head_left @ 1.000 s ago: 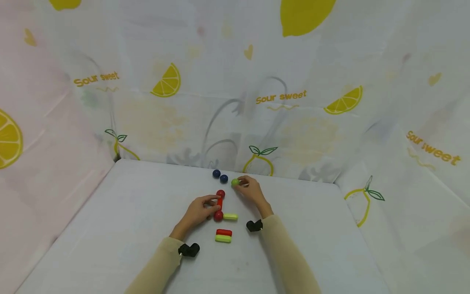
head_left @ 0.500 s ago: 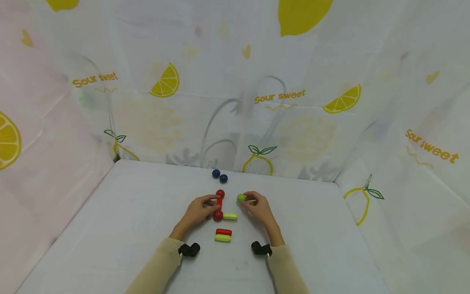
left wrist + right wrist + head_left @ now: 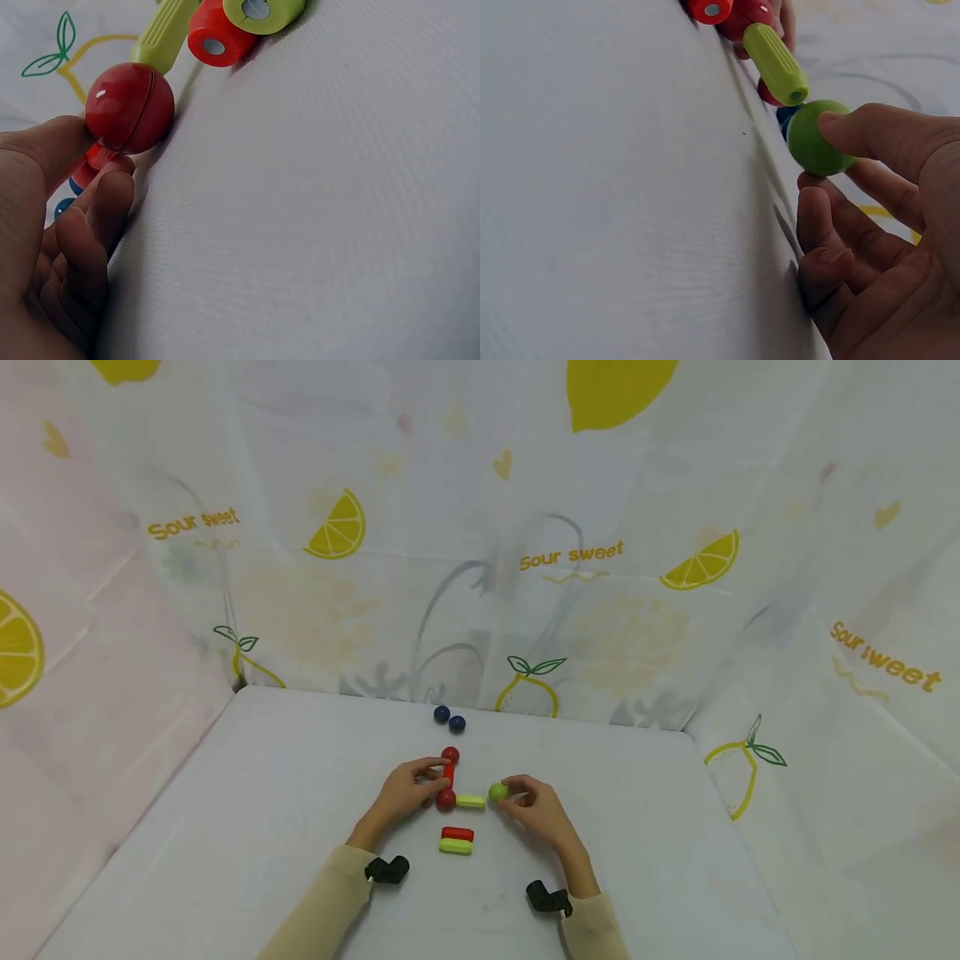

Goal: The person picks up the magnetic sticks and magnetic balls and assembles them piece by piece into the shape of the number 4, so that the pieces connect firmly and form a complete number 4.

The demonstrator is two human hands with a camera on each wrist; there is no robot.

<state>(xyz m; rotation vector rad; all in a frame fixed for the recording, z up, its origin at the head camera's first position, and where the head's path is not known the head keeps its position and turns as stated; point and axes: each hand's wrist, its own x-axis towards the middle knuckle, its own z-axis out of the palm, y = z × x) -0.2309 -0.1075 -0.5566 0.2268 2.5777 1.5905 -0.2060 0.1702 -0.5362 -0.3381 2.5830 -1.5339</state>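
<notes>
My left hand (image 3: 403,792) pinches a red rod (image 3: 449,771) that joins two red balls, the far ball (image 3: 450,754) and the near ball (image 3: 446,799). From the near ball a yellow-green rod (image 3: 471,802) sticks out to the right. Just beyond that rod's free end, my right hand (image 3: 542,812) holds a green ball (image 3: 497,792) between thumb and fingers. In the right wrist view the green ball (image 3: 817,139) sits very close to the rod's end (image 3: 787,75); whether they touch I cannot tell. Left-hand fingers partly hide the red rod.
Nearer the person, a loose red rod (image 3: 457,833) and a loose yellow-green rod (image 3: 455,847) lie side by side; metal discs show in their ends in the left wrist view. Two dark blue balls (image 3: 457,723) lie near the back edge of the white table (image 3: 300,743), before a lemon-print cloth (image 3: 420,610).
My right hand has brought the green ball from beside the blue balls toward me and slightly right, level with the yellow-green rod's end. The left hand stays on the red rod.
</notes>
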